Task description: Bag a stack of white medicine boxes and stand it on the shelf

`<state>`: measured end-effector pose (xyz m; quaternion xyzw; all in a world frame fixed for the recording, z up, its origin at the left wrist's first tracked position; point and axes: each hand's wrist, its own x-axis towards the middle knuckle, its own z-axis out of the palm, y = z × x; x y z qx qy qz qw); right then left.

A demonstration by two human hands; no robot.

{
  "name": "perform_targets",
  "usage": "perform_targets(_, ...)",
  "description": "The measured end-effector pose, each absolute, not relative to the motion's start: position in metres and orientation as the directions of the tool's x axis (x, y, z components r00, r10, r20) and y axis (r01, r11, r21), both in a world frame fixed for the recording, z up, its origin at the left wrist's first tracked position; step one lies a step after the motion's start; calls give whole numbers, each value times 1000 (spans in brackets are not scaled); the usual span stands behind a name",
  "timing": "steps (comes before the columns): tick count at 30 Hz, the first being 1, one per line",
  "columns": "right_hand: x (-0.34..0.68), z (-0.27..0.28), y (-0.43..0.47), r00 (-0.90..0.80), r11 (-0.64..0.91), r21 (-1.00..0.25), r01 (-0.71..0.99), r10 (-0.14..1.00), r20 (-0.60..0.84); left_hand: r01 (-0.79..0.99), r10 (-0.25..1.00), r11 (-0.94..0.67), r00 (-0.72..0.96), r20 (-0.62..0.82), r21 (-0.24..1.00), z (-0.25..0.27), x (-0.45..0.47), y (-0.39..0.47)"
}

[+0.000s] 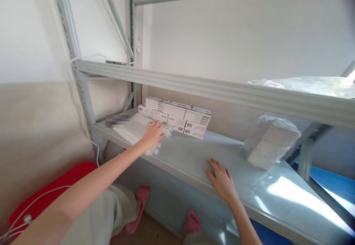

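Observation:
My left hand [153,136] reaches to the back left of the shelf. It lies over the ruffled end of a flat stack of white plastic bags [130,128], its fingers slightly bent and apart. Just behind it stand several white boxes [184,117] with printed labels, stacked in two rows against the back. My right hand [222,180] rests palm down near the front edge of the grey shelf [191,156], fingers spread and holding nothing. To its right is a clear plastic bag with a stack of white boxes [270,141] inside.
A metal beam [194,86] crosses above the shelf, with a thin dark device [116,63] and cable at its left. Clear plastic [305,84] lies higher at right. An upright post [73,45] stands at left. A red object [55,189] with white cables is below.

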<state>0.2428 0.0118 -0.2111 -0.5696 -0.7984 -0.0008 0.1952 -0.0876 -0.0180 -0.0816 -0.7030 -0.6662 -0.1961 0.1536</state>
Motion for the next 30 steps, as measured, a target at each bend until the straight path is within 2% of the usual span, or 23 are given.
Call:
perform_targets(3,243,-204,10,-257,317,-209,925,927,273,988,949,151,-133,286,-42,-84,-137,-26)
perform_targets(5,243,-202,9,-257,315,-209,926,930,265,975,968,215,-206,142,-48,-88,-155,-27)
perform_targets(7,242,-201,9,-256,318,-217,923,928,272,974,972,226,-224,65,-24,-92,-161,-26)
perform_targets(15,242,-207,7,-249,333,-301,894,925,286,988,973,144,-152,177,56,-69,-155,-24)
perform_targets(18,243,-201,9,-210,335,-375,864,918,337,999,961,25,-35,273,38,-38,-144,-25)
perform_targets(20,240,-181,5,-145,366,-416,832,869,474,987,934,-163,154,321,2,-15,-130,-27)
perform_targets(22,229,-150,-6,-69,424,-396,815,749,659,921,864,-389,378,332,-36,5,-111,-30)
perform_targets(24,211,-115,-23,-72,477,-314,821,632,771,829,766,-556,542,345,-67,20,-89,-36)
perform_targets(27,177,-76,-53,-270,546,-133,827,594,758,737,646,-666,646,406,-115,30,-59,-46)
perform_targets(30,157,-67,-71,-333,545,-109,831,645,688,713,605,-689,665,437,-130,30,-43,-54)
